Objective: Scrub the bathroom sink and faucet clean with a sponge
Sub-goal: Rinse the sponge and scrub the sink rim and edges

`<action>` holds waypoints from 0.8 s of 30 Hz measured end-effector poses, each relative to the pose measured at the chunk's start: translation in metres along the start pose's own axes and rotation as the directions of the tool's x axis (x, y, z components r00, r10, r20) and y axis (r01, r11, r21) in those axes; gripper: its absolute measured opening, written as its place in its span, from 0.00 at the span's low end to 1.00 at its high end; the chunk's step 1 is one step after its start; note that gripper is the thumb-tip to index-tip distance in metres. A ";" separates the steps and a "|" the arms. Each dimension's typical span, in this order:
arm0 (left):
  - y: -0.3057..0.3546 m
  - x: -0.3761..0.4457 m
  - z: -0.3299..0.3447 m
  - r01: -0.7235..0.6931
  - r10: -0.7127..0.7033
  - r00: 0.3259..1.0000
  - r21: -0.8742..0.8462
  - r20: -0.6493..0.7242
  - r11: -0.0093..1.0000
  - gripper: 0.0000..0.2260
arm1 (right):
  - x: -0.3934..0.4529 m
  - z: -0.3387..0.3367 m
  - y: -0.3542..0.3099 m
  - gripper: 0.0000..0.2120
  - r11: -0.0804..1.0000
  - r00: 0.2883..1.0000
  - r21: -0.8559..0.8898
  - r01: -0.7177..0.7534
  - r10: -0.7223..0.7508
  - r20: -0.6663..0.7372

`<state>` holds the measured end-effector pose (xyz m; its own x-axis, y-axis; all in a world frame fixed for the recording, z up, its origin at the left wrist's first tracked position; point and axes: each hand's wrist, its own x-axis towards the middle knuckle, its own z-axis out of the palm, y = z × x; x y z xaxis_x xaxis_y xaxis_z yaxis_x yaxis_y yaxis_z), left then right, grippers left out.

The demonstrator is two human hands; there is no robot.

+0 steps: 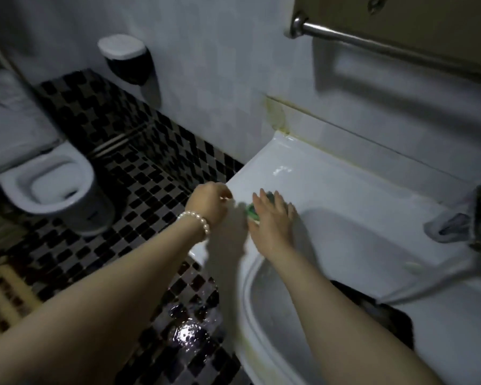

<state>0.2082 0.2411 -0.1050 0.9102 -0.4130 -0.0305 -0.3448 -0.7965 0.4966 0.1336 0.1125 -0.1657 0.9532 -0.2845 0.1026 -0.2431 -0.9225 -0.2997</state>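
Note:
A white ceramic sink (331, 187) fills the right half of the view, its basin below and right of my hands. The chrome faucet (467, 220) stands at the right edge, blurred. My right hand (272, 218) lies flat with straight fingers on a green sponge (252, 211), pressing it onto the sink's left deck; only the sponge's left edge shows. My left hand (210, 202), with a pearl bracelet on the wrist, has its fingers curled over the sink's left edge.
A white toilet (53, 187) stands at the left on a black-and-white mosaic floor (139, 173), which has a wet patch (189, 329) beside the sink. A wall dispenser (125, 59) hangs above, and a metal towel bar (386, 43) crosses the upper right.

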 end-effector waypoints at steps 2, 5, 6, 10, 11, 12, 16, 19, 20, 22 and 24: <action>-0.023 -0.005 -0.015 0.074 -0.074 0.997 -0.067 -0.004 0.995 0.07 | -0.027 0.005 -0.019 0.24 0.976 0.975 0.069 0.207 -0.211 0.068; -0.041 -0.014 -0.027 0.072 -0.059 0.988 -0.087 0.145 0.994 0.07 | -0.062 0.004 -0.016 0.23 0.911 0.887 0.098 0.400 -0.412 0.208; -0.044 -0.018 -0.028 0.058 -0.040 0.981 -0.090 0.192 0.994 0.08 | -0.061 0.001 -0.008 0.25 0.914 0.882 0.033 0.405 -0.399 0.251; -0.059 -0.027 -0.030 0.097 -0.069 0.989 -0.211 0.134 0.973 0.07 | -0.009 -0.002 -0.026 0.31 0.973 0.968 -0.167 0.161 -0.123 0.218; -0.064 -0.029 -0.030 0.132 -0.111 0.990 -0.267 0.092 0.955 0.07 | 0.004 0.001 -0.044 0.28 0.984 0.975 -0.138 0.116 -0.086 0.203; -0.070 -0.032 -0.030 0.159 -0.151 0.987 -0.305 0.050 0.939 0.06 | 0.010 0.008 -0.066 0.26 0.990 0.974 -0.092 0.109 -0.088 0.211; -0.092 -0.047 -0.033 0.211 -0.250 0.966 -0.360 -0.065 0.909 0.07 | -0.013 0.028 -0.126 0.23 0.950 0.912 0.015 0.312 -0.304 0.277; -0.098 -0.057 -0.036 0.237 -0.268 0.962 -0.339 -0.048 0.910 0.07 | -0.052 0.024 -0.115 0.19 0.926 0.892 0.089 0.368 -0.378 0.249; -0.096 -0.060 -0.035 0.229 -0.248 0.968 -0.319 -0.020 0.919 0.07 | -0.070 0.019 -0.104 0.21 0.922 0.885 0.095 0.374 -0.386 0.262; -0.089 -0.064 -0.034 0.210 -0.205 0.978 -0.314 0.047 0.926 0.08 | -0.107 0.011 -0.080 0.29 0.920 0.875 0.097 0.381 -0.392 0.285; -0.076 -0.068 -0.031 0.180 -0.152 0.982 -0.327 0.108 0.928 0.09 | -0.149 0.002 -0.055 0.33 0.928 0.876 0.146 0.343 -0.372 0.309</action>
<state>0.1793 0.3432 -0.1140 0.9220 -0.3321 -0.1991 -0.0815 -0.6689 0.7388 0.0049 0.2065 -0.1663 0.9805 0.1743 -0.0913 0.1272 -0.9157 -0.3813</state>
